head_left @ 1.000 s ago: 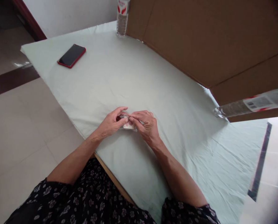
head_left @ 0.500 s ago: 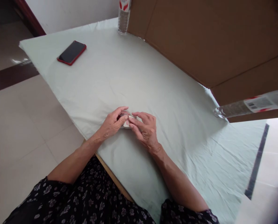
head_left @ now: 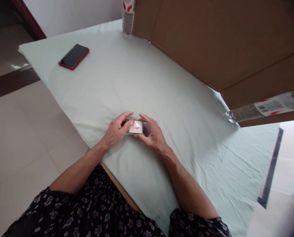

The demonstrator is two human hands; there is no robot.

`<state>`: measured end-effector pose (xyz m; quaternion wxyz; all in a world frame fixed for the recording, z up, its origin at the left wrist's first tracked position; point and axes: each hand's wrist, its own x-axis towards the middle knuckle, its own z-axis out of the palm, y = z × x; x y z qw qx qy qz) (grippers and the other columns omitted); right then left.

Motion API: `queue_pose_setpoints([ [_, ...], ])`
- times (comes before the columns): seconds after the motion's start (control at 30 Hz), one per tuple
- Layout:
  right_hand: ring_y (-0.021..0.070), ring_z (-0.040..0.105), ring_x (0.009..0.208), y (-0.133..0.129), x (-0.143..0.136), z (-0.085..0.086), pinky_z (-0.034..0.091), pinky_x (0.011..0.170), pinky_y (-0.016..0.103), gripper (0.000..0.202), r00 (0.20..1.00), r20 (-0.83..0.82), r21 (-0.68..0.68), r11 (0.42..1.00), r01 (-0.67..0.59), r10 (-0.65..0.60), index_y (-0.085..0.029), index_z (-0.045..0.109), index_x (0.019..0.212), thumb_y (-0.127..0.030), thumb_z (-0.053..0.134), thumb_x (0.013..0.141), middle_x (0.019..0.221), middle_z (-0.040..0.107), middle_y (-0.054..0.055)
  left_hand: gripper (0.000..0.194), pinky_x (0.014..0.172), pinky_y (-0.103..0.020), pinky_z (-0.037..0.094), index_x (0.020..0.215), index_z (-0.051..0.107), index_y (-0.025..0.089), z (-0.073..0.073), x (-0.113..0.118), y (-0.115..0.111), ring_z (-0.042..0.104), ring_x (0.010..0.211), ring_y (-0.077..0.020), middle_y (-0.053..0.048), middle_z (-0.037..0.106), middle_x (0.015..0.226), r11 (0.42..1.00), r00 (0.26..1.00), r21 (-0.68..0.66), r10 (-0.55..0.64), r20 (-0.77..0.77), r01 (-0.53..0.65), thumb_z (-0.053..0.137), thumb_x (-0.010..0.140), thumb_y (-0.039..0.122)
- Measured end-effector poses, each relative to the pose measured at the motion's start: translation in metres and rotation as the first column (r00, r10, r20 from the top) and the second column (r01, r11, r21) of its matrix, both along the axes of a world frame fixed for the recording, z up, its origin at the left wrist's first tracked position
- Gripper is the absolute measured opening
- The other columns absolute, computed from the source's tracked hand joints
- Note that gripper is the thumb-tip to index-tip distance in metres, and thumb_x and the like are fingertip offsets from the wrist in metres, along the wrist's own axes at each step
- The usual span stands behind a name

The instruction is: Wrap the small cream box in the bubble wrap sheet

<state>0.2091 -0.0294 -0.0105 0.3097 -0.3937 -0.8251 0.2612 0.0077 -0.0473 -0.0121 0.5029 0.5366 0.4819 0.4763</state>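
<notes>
Between my two hands, near the table's front edge, is a small white box (head_left: 138, 127) with reddish print and a glossy, reflecting top. My left hand (head_left: 118, 129) grips its left end, the thumb lying on top and the fingers behind. My right hand (head_left: 152, 133) holds the right end, thumb along the near side and index finger at the far side. The box's left end and underside are hidden by my fingers.
A pale green cloth covers the table (head_left: 107, 75). A phone with a red case (head_left: 74, 56) lies at the far left. Brown cardboard (head_left: 211, 39) stands at the back right, with an upright clear bottle (head_left: 128, 19) and another bottle (head_left: 265, 107) beside it.
My right fingers have moved off the top of the box to its sides, so more of its printed top shows. The view has shifted slightly.
</notes>
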Motion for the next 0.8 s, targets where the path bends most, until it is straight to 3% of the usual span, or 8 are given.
queue_pose_setpoints([
  [0.2,0.0304,0.064,0.119,-0.004,0.001,-0.007,0.051,0.103,0.051,0.065,0.988,-0.092,0.071,0.988,0.135,-0.128,-0.029,0.046,0.149,-0.044,0.07,0.09,0.13,0.069,0.011,0.045,0.098,-0.035,0.053,0.136,0.059,0.018,-0.002,-0.006,0.0,0.068,0.114,-0.0225,-0.013,0.073,0.125,0.976,0.983,0.125,0.18,-0.023,-0.176,0.058,0.099,0.043],
  [0.37,0.0346,0.055,0.136,-0.002,0.009,-0.014,0.045,0.112,0.057,0.08,0.992,-0.033,-0.04,0.992,0.119,-0.12,-0.028,0.043,0.151,-0.059,0.073,0.085,0.148,0.057,0.015,0.042,0.103,-0.039,0.05,0.132,0.061,0.017,-0.002,-0.007,-0.001,0.066,0.118,-0.0244,-0.014,0.072,0.125,0.973,0.97,0.114,0.214,-0.117,-0.201,0.057,0.099,0.041],
  [0.53,0.0346,0.053,0.14,0.001,0.018,-0.008,0.043,0.115,0.058,0.092,0.985,-0.114,-0.139,0.984,0.113,-0.129,-0.028,0.034,0.157,-0.07,0.07,0.082,0.158,0.046,0.017,0.038,0.097,-0.039,0.054,0.129,0.062,0.017,0.002,-0.005,-0.003,0.065,0.116,-0.0246,-0.014,0.071,0.126,0.96,0.93,0.175,0.261,-0.258,-0.22,0.057,0.095,0.032],
  [0.63,0.0352,0.052,0.141,0.002,0.02,-0.009,0.043,0.116,0.057,0.099,0.983,-0.141,-0.171,0.981,0.095,-0.12,-0.028,0.034,0.157,-0.074,0.071,0.079,0.157,0.047,0.018,0.04,0.102,-0.042,0.053,0.132,0.061,0.017,0.0,-0.006,-0.003,0.062,0.123,-0.0257,-0.013,0.069,0.13,0.943,0.902,0.279,0.274,-0.334,-0.183,0.053,0.093,0.025],
  [0.8,0.0362,0.047,0.146,0.002,0.019,-0.012,0.035,0.121,0.059,0.107,0.987,-0.13,-0.209,0.976,0.066,-0.095,-0.026,0.032,0.158,-0.077,0.073,0.074,0.159,0.046,0.018,0.054,0.121,-0.048,0.037,0.146,0.05,0.015,-0.01,-0.007,0.0,0.049,0.141,-0.0265,-0.015,0.059,0.146,0.925,0.864,0.378,0.216,-0.455,-0.032,0.044,0.093,0.016],
])
